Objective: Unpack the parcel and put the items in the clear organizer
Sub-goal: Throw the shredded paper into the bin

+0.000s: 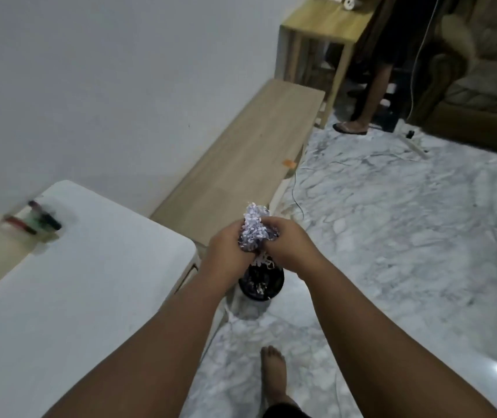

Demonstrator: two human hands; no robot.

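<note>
Two bare hands meet at the centre of the view, both curled closed around one wad of shredded paper (255, 233). The left hand (226, 247) grips the wad from the left, the right hand (286, 239) from the right; crinkled white and lilac strips stick out above the fingers and trail below. Directly under the wad stands a round black bin (260, 283) on the floor, with more shreds inside. At left is a white counter (90, 282) with a smooth, rounded edge. Near its far corner stands the clear organizer (34, 223), blurred, holding dark, red and green items. Beyond runs a long pale wood bench (241, 164) along a plain white wall. Glossy grey-veined marble floor (407, 236) fills the right side.
</note>
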